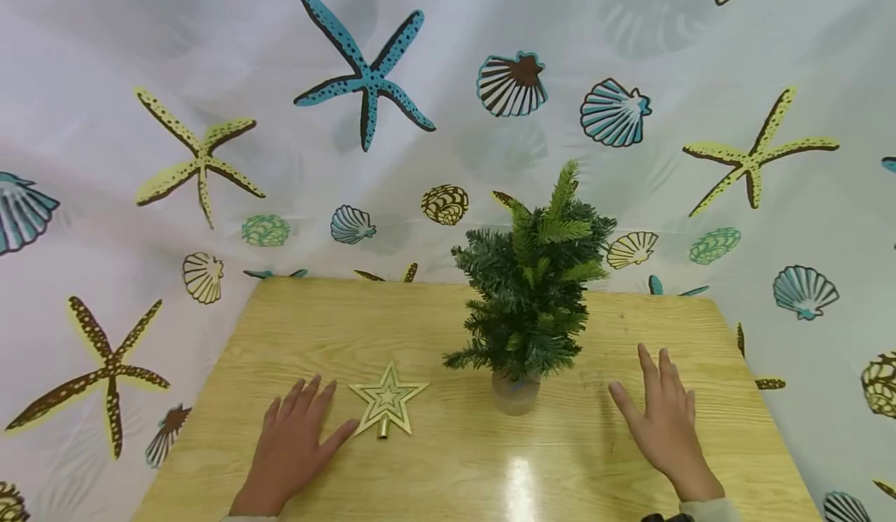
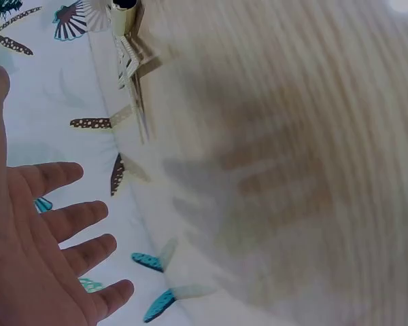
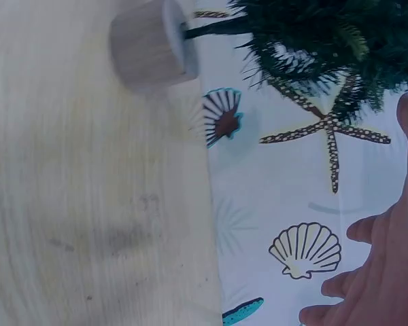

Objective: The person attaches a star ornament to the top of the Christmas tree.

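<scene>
the left hand and right hand are hovering over the wood-grain table, both spreading wide and holding nothing. the gold star tree topper is lying loose just beside the left hand. farther off, the artificial pine tree is standing without a star; handling seems not to be under way.

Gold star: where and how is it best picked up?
The gold star is probably best pinched by its short tube, from the near side with the left hand: the tube is thicker than the thin star and points to that side.
</scene>
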### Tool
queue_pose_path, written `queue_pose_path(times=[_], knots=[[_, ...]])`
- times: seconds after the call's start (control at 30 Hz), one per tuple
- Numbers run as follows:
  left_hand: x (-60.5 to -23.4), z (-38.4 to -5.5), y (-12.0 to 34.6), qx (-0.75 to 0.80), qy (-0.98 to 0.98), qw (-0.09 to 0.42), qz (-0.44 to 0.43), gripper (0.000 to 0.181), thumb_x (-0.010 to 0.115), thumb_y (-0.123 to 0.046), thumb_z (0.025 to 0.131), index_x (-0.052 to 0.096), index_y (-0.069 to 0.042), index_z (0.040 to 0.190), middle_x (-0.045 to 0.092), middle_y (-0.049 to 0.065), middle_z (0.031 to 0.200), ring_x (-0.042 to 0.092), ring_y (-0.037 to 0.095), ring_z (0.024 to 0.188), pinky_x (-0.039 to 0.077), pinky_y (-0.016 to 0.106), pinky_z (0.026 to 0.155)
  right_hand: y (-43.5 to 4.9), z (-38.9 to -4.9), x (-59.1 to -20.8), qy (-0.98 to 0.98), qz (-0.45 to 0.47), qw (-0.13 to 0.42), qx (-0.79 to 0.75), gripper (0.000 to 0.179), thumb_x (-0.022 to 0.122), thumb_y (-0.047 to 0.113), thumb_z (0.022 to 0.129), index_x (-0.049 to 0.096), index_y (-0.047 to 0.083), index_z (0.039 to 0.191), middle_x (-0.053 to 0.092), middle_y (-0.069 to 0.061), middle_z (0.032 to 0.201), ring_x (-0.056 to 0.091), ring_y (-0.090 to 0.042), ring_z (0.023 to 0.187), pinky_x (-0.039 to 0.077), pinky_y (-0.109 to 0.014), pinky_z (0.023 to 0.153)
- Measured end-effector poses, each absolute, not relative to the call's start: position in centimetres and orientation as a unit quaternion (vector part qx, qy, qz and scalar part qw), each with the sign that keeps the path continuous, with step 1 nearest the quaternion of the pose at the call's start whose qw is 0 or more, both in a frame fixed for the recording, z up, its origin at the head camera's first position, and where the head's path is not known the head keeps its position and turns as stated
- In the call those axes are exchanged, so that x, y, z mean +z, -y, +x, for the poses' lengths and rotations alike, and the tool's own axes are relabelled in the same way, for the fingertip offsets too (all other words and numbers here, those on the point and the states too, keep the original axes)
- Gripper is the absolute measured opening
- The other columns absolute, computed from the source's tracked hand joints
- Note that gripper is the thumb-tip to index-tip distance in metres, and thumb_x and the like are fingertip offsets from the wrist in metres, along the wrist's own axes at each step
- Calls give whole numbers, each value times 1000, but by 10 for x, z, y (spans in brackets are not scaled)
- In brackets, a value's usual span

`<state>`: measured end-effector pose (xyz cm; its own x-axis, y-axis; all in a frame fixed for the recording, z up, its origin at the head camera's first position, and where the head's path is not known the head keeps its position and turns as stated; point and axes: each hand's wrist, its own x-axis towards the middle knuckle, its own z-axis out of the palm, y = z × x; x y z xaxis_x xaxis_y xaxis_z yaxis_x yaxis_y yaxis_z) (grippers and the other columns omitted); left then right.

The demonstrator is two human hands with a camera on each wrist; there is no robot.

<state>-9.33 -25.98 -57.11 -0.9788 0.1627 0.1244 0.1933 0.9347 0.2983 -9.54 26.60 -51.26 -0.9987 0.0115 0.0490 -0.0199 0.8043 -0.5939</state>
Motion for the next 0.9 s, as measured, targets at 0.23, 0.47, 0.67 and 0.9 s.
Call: queue_pose_path(times=[0.23, 0.47, 0.67, 0.9], knots=[[-593, -96, 254, -182, 979, 39, -87, 67, 53, -57, 104, 57, -4, 146, 49, 23, 153, 39, 49, 143, 28, 75, 108, -252, -104, -500, 915, 23, 46, 400, 73, 48, 37, 111, 11, 6, 166, 0, -33, 167, 6, -61, 149, 3, -86, 105], [-599, -92, 247, -191, 976, 50, -88, 44, 62, -41, 104, 69, -6, 130, 53, 23, 149, 44, 49, 139, 35, 74, 103, -233, -113, -491, 872, 37, 62, 483, 68, 44, 31, 113, 7, 8, 166, -2, -26, 169, 0, -52, 153, 13, -79, 111], [-605, -92, 239, -208, 972, 54, -93, 34, 73, -29, 99, 71, -6, 124, 55, 24, 146, 49, 50, 135, 42, 75, 97, -222, -115, -477, 848, 45, 70, 523, 65, 41, 29, 114, 8, 11, 167, 4, -23, 170, 14, -54, 150, 25, -77, 109], [-611, -96, 236, -204, 970, 88, -102, 37, 88, -22, 84, 74, -6, 115, 63, 22, 136, 58, 46, 123, 48, 71, 89, -215, -117, -457, 844, 64, 85, 525, 63, 41, 29, 114, 11, 14, 167, 8, -20, 170, 19, -51, 151, 25, -76, 110]])
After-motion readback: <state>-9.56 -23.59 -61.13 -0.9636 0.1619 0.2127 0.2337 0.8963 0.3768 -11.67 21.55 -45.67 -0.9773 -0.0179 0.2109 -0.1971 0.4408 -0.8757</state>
